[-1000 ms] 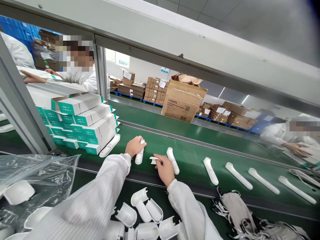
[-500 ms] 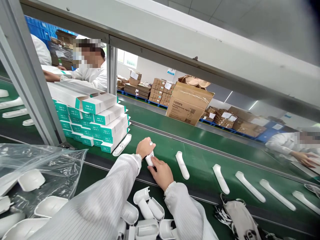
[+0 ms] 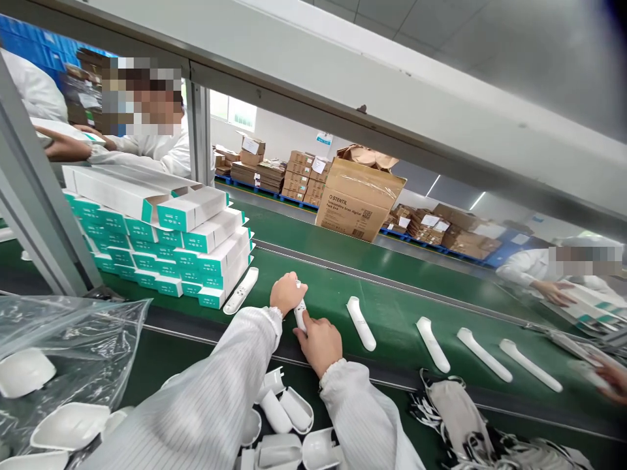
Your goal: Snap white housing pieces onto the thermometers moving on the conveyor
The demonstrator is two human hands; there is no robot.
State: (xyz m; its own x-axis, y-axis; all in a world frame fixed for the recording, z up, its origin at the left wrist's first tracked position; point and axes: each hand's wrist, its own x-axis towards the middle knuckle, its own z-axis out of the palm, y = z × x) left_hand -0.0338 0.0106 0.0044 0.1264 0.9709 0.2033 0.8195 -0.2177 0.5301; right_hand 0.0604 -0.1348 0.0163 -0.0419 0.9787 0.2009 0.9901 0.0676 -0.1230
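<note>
Holding the white handset point(image 3: 300, 317) between them, left hand point(image 3: 288, 294) and right hand point(image 3: 322, 342), farther apart a second earlier, converged; two-handed work had apparently begun.

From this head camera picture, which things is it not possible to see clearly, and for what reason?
White device: head view; partly hidden by the left hand and right hand.
Print on the teal box ends: head view; too small.
White shells: head view; some cut off by the bottom edge.
Co-worker's hand: head view; blurred, cut off by the right edge.
</note>
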